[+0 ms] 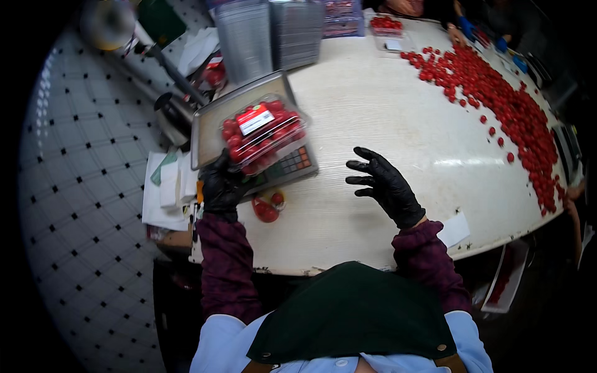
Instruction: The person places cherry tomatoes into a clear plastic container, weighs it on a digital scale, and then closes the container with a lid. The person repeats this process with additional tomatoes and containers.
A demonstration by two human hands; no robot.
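Note:
My left hand (221,186), in a black glove, grips the near left corner of a see-through plastic clamshell (288,149) full of cherry tomatoes. A red and white label (255,119) shows on its lid. The clamshell is tilted over a weighing scale with a metal tray (207,124), hiding part of its keypad (292,165). I cannot tell whether it touches the tray. My right hand (385,188), also gloved in black, hovers over the white table with its fingers spread and nothing in them. Just below the scale lie several loose red tomatoes (266,210).
Tall stacks of plastic containers (244,43) stand behind the scale. Along the table's right side spreads a long heap of cherry tomatoes (497,99). An open punnet of tomatoes (387,26) sits at the back, near other people's hands (457,36). White papers (165,193) lie left of the scale.

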